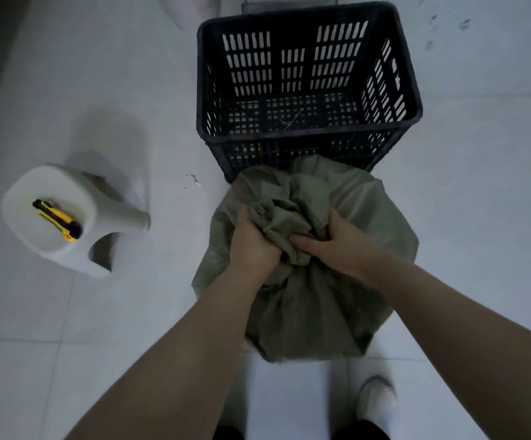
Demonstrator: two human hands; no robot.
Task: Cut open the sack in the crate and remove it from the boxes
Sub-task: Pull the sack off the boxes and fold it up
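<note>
A grey-green woven sack (315, 300) hangs bunched in front of me, just on the near side of the black slotted plastic crate (308, 134). The crate stands on the floor with nothing visible inside. My left hand (253, 246) and my right hand (340, 246) both grip the gathered top of the sack, side by side. What the sack contains is hidden by the fabric. A yellow and black utility knife (57, 220) lies on the flat side of a white plastic jug (67, 217) to the left.
The floor is pale tile (131, 90). The white jug stands about an arm's length left of the sack. My white shoe (377, 401) shows below the sack. A metal frame edge (289, 3) sits behind the crate at the top.
</note>
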